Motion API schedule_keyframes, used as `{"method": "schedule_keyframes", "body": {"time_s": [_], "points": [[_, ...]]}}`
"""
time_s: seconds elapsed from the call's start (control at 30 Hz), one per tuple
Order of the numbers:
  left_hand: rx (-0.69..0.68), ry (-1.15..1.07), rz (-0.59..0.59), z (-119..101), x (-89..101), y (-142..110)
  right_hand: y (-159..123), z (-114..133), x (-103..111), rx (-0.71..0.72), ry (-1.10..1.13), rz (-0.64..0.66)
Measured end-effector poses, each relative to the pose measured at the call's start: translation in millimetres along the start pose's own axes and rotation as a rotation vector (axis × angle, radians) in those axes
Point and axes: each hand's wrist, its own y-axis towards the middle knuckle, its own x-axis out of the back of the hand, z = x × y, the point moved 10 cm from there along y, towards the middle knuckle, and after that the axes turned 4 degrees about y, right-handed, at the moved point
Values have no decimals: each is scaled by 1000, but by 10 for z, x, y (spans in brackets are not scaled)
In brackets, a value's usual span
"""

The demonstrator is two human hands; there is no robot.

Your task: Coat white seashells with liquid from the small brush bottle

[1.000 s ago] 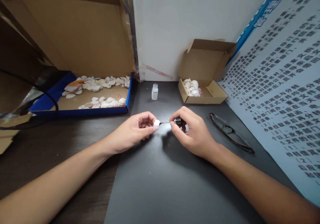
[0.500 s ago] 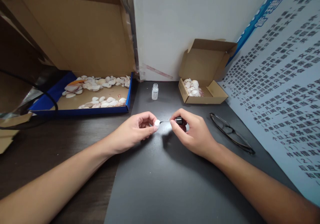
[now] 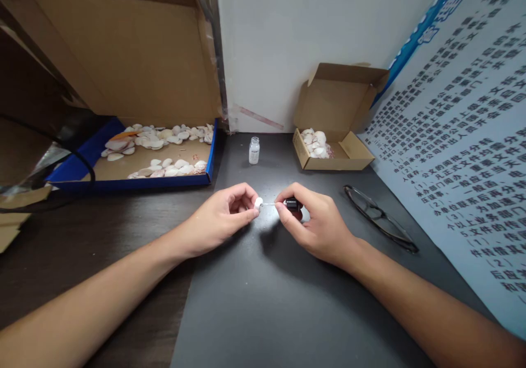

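Between the thumb and fingertips of my left hand (image 3: 228, 214) is a small white shell (image 3: 258, 202). My right hand (image 3: 314, 217) pinches a cap brush with a black handle (image 3: 293, 204) and a thin, light shaft (image 3: 269, 204). The shaft points left, and its end meets the shell or lies right against it; I cannot tell which. Both hands are closed and face each other over the grey mat. Beyond them stands a small clear bottle (image 3: 254, 151), upright and uncapped, with a white label.
On the left, a blue-edged cardboard box (image 3: 172, 180) holds many shells. A smaller open box (image 3: 339, 164) with shells stands at back right. Glasses (image 3: 380, 218) lie right of my hand. A printed sheet (image 3: 460, 154) borders the right side, a white panel (image 3: 287, 45) the back.
My right hand has shifted slightly left, bringing the brush closer to the shell. The dark tip seen earlier is now out of sight at the shell. The shell has turned a little.
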Motion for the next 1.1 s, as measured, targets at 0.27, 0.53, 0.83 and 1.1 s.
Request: {"method": "schedule_keyframes", "body": {"time_s": [0.27,0.53,0.83,1.1], "points": [[11,15,15,2,-18,5,4,-22,-27,5,15,15],[-4,16,9,-2,-7,2,3,-119,18,-78,-41,-6],[-5,7,-1,5,4,4,17,-116,74,-77,-39,-53],[-9,21,-8,-13,7,5,6,-141,17,-89,-57,5]]}}
